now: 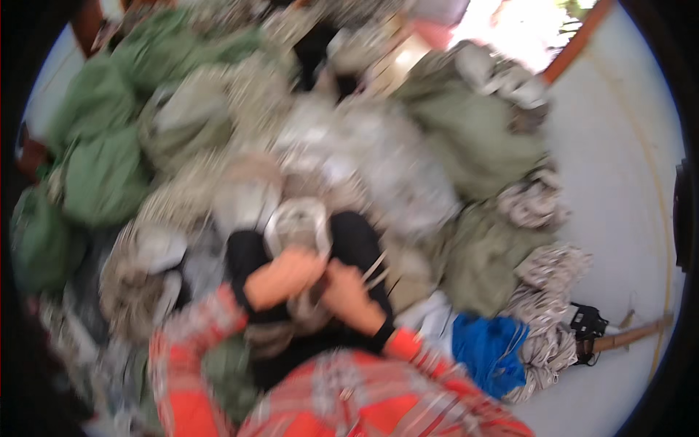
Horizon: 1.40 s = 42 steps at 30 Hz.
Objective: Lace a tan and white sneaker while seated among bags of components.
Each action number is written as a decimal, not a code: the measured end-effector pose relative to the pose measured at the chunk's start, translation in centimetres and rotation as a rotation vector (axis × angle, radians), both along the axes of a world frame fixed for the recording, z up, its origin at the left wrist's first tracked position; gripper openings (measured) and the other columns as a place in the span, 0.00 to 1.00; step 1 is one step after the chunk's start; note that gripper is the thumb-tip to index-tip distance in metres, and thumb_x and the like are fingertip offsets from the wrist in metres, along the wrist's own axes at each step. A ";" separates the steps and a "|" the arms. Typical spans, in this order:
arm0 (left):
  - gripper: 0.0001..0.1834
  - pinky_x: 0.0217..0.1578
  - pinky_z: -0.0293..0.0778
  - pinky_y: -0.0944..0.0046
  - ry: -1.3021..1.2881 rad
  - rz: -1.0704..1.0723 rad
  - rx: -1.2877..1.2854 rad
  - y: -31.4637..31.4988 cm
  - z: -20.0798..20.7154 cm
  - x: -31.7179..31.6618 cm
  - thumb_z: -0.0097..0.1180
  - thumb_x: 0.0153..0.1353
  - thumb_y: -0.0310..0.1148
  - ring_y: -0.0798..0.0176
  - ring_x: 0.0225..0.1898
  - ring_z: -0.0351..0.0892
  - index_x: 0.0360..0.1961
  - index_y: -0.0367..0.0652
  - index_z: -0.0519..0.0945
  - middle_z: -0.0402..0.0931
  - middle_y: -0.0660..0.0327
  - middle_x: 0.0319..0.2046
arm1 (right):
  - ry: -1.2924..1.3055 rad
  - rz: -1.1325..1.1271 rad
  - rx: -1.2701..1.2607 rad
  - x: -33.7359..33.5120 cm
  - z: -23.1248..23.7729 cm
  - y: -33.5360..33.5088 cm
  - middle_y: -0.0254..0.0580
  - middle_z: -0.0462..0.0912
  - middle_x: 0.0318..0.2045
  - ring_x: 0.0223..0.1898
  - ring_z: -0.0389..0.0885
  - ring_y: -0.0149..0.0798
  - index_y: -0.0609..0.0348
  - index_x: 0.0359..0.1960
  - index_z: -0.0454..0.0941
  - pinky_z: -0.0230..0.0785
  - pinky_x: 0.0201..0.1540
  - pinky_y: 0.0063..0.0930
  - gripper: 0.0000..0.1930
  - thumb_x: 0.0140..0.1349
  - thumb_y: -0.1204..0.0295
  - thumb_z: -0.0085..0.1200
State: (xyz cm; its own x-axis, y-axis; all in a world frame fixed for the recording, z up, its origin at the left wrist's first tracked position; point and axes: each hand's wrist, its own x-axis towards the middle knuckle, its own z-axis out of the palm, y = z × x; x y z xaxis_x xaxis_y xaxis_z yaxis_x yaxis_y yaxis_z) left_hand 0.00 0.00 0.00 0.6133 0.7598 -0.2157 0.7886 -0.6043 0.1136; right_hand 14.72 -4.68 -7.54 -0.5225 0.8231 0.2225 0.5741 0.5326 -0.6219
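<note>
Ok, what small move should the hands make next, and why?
Probably steady the pale shoe-like item with the left hand while the right hand draws the pale cords clear: both hands sit close together at the item's near end, and the cords stick out beside the right hand, against the dark trousers. Blur hides the exact grip.

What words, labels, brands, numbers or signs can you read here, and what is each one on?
None can be read.
Pale shoe-like item by the left hand: too blurred to show any lettering.
Black item at far right: too small and blurred.
Green sacks, blue bundle: no lettering visible.
</note>
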 end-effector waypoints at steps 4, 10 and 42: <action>0.08 0.21 0.71 0.56 -0.120 -0.033 -0.008 3.0 -4.1 0.0 0.54 0.51 0.32 0.52 0.22 0.80 0.25 0.38 0.73 0.75 0.54 0.16 | 0.205 0.117 -0.529 2.4 -4.0 7.6 0.53 0.80 0.21 0.19 0.81 0.39 0.69 0.32 0.74 0.73 0.24 0.32 0.04 0.56 0.82 0.47; 0.10 0.22 0.71 0.54 -0.008 -0.055 0.013 3.8 -5.4 -1.1 0.55 0.49 0.32 0.49 0.23 0.80 0.28 0.37 0.71 0.75 0.53 0.16 | 0.293 0.197 -0.033 4.3 -1.9 9.1 0.45 0.75 0.38 0.42 0.74 0.48 0.61 0.37 0.76 0.69 0.41 0.37 0.10 0.52 0.78 0.58; 0.05 0.16 0.70 0.58 -0.110 0.375 0.582 3.2 -2.2 -7.8 0.51 0.51 0.29 0.52 0.17 0.75 0.27 0.43 0.69 0.72 0.59 0.16 | -0.036 0.718 -0.129 2.7 -0.1 15.9 0.51 0.78 0.26 0.32 0.77 0.57 0.60 0.43 0.70 0.69 0.32 0.42 0.12 0.56 0.79 0.50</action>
State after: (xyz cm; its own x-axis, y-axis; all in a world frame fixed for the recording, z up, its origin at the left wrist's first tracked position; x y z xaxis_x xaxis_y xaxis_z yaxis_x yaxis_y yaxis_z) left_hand -7.83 3.20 -2.25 0.2820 0.8978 0.3383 0.9583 -0.2803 -0.0549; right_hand 17.46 11.20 -7.60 -0.9486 0.2929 0.1196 0.1316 0.7091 -0.6927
